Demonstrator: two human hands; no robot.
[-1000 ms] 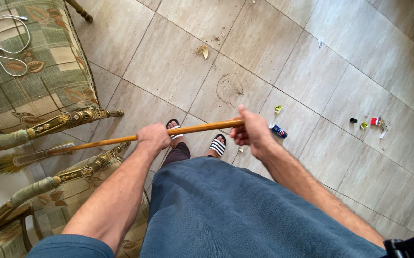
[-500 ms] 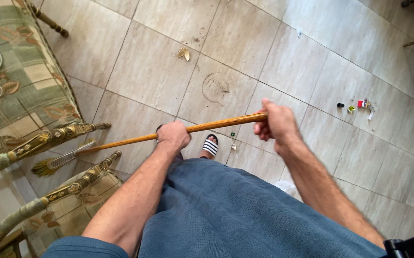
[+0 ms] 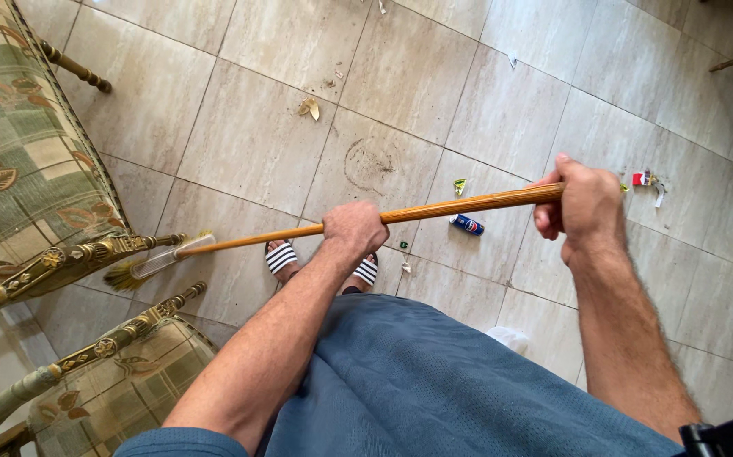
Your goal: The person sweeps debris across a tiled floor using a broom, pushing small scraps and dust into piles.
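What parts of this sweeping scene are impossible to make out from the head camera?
- Broom head: its bristles lie partly behind the armchair's carved rail.
- Broom handle: the right hand and left hand cover the gripped parts.
- Feet in striped sandals: largely hidden by the left arm and blue garment.
- Small litter: too small to identify.

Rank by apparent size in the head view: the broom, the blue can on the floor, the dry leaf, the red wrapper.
1. Broom, by far the largest.
2. Blue can.
3. Dry leaf and red wrapper look about alike; I cannot rank them.
All three scraps lie farther from the camera than the handle.
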